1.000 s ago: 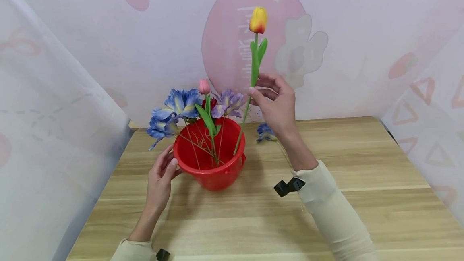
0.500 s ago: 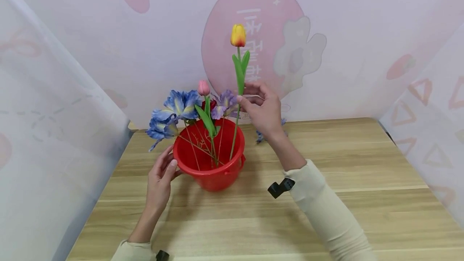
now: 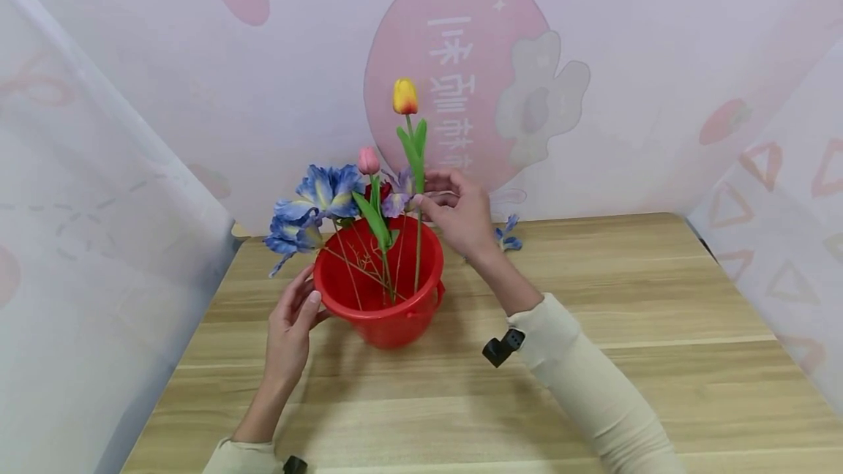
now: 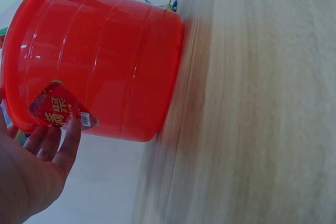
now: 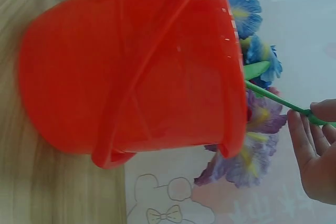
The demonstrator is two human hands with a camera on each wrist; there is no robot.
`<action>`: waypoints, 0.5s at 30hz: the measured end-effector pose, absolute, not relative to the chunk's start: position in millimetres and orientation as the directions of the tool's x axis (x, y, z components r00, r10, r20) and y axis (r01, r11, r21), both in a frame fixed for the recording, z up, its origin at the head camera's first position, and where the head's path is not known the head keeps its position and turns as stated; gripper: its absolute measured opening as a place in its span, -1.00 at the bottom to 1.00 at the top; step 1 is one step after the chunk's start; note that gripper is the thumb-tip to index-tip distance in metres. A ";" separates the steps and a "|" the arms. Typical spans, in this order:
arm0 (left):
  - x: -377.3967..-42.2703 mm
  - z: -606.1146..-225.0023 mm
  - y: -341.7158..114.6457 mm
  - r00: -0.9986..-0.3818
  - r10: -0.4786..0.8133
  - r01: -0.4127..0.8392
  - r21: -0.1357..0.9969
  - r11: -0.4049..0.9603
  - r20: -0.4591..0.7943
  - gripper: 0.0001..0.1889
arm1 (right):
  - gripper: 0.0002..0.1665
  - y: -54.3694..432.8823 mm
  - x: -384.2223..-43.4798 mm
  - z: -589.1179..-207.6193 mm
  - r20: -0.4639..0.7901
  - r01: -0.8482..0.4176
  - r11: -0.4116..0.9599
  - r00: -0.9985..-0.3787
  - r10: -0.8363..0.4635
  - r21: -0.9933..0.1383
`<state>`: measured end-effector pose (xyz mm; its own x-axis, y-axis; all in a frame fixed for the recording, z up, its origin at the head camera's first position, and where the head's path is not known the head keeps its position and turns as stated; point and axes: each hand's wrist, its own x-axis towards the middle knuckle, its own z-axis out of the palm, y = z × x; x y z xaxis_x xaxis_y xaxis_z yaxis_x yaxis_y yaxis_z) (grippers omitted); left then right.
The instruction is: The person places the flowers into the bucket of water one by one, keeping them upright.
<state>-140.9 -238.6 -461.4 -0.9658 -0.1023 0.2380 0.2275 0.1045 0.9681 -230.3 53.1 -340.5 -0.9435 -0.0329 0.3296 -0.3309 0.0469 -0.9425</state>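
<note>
My right hand (image 3: 459,214) pinches the green stem of a yellow-red tulip (image 3: 405,97) between thumb and fingers. The tulip's lower stem (image 3: 418,254) reaches down inside the red bucket (image 3: 388,324). My left hand (image 3: 290,328) touches the bucket's left side near the rim, its fingers fairly straight against the wall in the left wrist view (image 4: 52,145). Several artificial flowers lean in the bucket: blue irises (image 3: 329,189), a pink tulip (image 3: 369,161), a purple iris (image 3: 397,200) and a partly hidden red flower (image 3: 377,191). The right fingers partly hide the purple iris.
A blue flower (image 3: 509,234) lies on the wooden table (image 3: 593,357) behind my right wrist, its stem hidden. Printed cloth walls (image 3: 296,57) stand at the back and sides. The bucket's handle (image 5: 142,72) hangs along its side.
My right hand has moved left and down with the yellow-red tulip, whose stem now stands more upright and deeper in the bucket. The left hand and bucket have stayed put.
</note>
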 end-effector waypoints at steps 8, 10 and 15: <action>-140.4 -461.2 -238.3 -0.967 -0.104 0.221 0.969 0.114 0.233 -0.47 | -0.61 45.7 -229.0 -351.4 0.305 -0.311 0.114 -0.950 -0.064 -0.943; -140.3 -461.0 -238.2 -0.967 -0.103 0.220 0.968 0.118 0.232 -0.47 | -0.62 43.4 -228.8 -353.7 0.298 -0.305 0.124 -0.952 -0.072 -0.944; -140.2 -460.8 -238.2 -0.968 -0.102 0.216 0.969 0.118 0.229 -0.47 | -0.63 37.6 -229.2 -356.4 0.269 -0.282 0.111 -0.956 -0.119 -0.953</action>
